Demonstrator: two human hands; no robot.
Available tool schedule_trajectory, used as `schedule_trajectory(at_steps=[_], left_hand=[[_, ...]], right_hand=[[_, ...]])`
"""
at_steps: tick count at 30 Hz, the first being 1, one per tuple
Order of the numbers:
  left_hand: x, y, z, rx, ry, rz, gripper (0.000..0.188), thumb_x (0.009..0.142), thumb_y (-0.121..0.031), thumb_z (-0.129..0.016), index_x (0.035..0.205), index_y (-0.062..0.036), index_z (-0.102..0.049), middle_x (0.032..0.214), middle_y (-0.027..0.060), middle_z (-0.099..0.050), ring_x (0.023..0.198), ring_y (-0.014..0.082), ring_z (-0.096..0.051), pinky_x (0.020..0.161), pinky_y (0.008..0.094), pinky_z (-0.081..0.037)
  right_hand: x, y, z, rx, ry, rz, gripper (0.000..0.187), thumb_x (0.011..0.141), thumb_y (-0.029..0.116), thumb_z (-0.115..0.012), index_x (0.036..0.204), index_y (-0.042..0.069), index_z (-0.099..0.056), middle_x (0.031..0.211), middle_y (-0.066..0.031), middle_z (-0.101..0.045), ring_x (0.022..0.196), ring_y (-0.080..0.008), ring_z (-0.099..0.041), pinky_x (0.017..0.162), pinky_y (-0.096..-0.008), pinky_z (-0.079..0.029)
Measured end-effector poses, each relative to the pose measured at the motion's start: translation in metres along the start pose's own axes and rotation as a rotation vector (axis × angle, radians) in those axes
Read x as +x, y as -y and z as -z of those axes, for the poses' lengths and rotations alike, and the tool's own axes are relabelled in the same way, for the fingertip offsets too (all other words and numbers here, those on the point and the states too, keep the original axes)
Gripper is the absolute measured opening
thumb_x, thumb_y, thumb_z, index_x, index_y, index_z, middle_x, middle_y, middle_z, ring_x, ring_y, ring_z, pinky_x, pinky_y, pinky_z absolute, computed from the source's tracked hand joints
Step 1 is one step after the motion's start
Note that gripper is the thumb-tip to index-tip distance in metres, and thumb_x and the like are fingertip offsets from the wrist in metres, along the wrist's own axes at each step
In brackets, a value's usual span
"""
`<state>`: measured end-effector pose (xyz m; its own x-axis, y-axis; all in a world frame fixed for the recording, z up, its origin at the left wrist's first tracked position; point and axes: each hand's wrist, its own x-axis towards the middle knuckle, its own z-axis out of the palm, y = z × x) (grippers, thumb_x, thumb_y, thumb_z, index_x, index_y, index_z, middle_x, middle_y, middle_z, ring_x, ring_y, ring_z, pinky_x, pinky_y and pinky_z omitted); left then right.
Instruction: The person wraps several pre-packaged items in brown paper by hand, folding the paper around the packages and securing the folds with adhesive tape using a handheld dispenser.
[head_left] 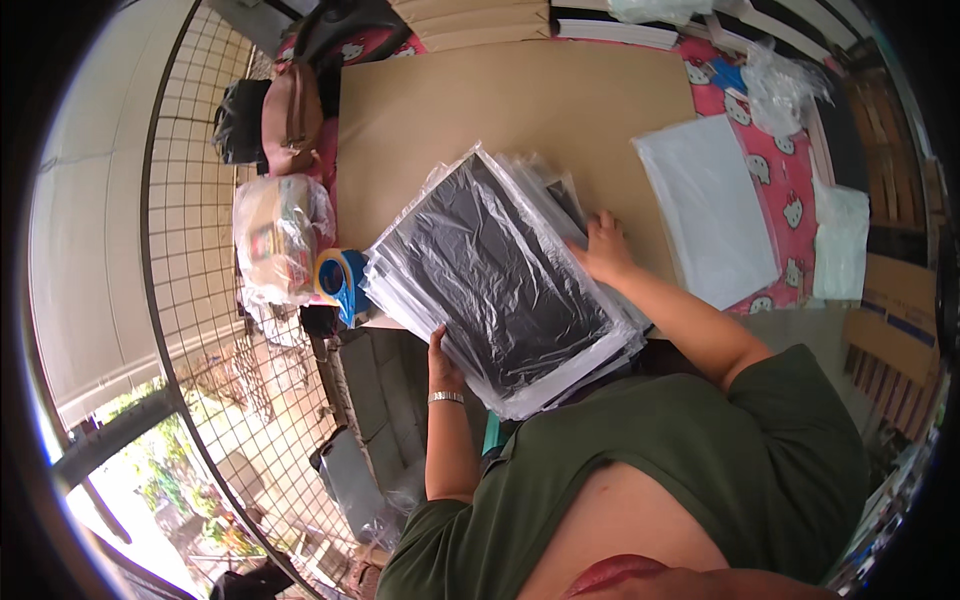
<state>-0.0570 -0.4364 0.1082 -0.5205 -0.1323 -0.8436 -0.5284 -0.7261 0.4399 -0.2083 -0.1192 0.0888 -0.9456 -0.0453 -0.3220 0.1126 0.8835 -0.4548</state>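
A thick stack of black sheets in clear plastic sleeves lies slanted at the near edge of a brown board, its lower end overhanging towards my body. My left hand is closed on the stack's near left edge, thumb on top and the other fingers hidden beneath. At the right edge, my right hand rests with fingers apart and slightly bent, its thumb against the sleeves. Some sleeves fan out unevenly along the far and right sides.
A white plastic-covered pack lies to the right on pink patterned cloth. Leftward are a blue tape dispenser, a plastic-wrapped bundle and a pink bag. Wire mesh borders the left side; cardboard boxes stand right.
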Motion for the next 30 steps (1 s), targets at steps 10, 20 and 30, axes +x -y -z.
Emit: schedule_trajectory(at_steps=[10, 20, 30], left_hand=[[-0.033, 0.093, -0.029, -0.078, 0.034, 0.052, 0.07, 0.083, -0.046, -0.063, 0.137, -0.0084, -0.039, 0.137, 0.0094, -0.048, 0.125, 0.03, -0.044, 0.108, 0.0465, -0.032], [-0.061, 0.102, -0.068, -0.085, 0.024, -0.053, 0.062, 0.086, -0.037, -0.064, 0.134, -0.0042, -0.041, 0.131, 0.0114, -0.05, 0.12, 0.0297, -0.049, 0.103, 0.0468, -0.039], [-0.027, 0.085, -0.219, 0.29, 0.28, -0.004, 0.052, 0.086, -0.033, -0.066, 0.124, -0.0011, -0.05, 0.117, 0.0083, -0.058, 0.111, 0.0219, -0.053, 0.096, 0.0382, -0.043]], right_hand=[[0.033, 0.016, 0.033, 0.216, 0.218, -0.014, 0.095, 0.08, 0.073, -0.047, 0.116, -0.015, -0.051, 0.12, -0.0331, -0.053, 0.114, -0.042, -0.053, 0.095, -0.0434, -0.044], [0.033, -0.004, 0.095, 0.448, 0.55, 0.068, 0.113, 0.059, 0.075, -0.067, 0.125, -0.015, -0.047, 0.125, -0.0323, -0.052, 0.118, -0.0395, -0.051, 0.1, -0.0386, -0.04], [0.006, -0.113, 0.238, 0.47, 0.046, -0.19, 0.112, 0.061, 0.073, -0.067, 0.127, -0.014, -0.043, 0.123, -0.0332, -0.053, 0.116, -0.041, -0.053, 0.098, -0.0389, -0.042]])
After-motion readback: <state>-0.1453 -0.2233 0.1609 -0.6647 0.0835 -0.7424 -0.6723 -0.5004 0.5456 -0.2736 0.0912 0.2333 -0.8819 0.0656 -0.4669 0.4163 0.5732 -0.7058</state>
